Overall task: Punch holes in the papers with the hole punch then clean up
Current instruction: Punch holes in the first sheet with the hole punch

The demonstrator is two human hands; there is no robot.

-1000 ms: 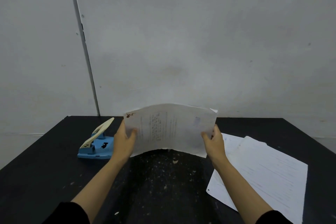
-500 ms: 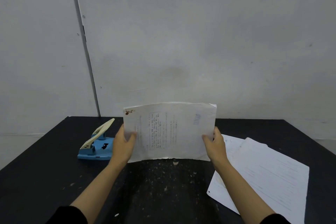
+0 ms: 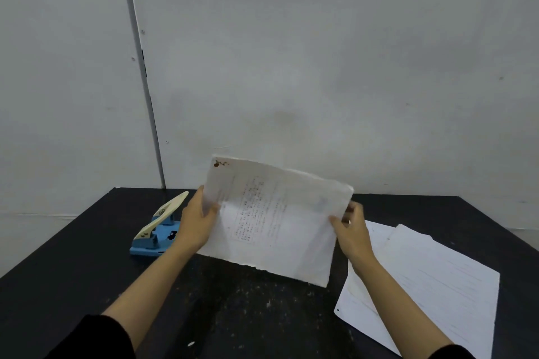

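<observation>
A stack of printed white papers [image 3: 274, 221] is held up above the black table [image 3: 73, 271], tilted so its left side is higher. My left hand [image 3: 198, 221] grips the stack's left edge, thumb on the front. At the right edge my right hand [image 3: 350, 230] holds the stack, fingers partly behind it. A brown stain marks the top left corner. The blue hole punch [image 3: 157, 230] with a cream lever stands on the table just left of my left hand.
More white sheets [image 3: 431, 280] lie spread on the table at the right, under my right forearm. Small paper bits speckle the tabletop in front of me. A grey wall rises directly behind the table.
The stack has turned from level to tilted, left side up and right side lower. Both hands kept their hold on its edges.
</observation>
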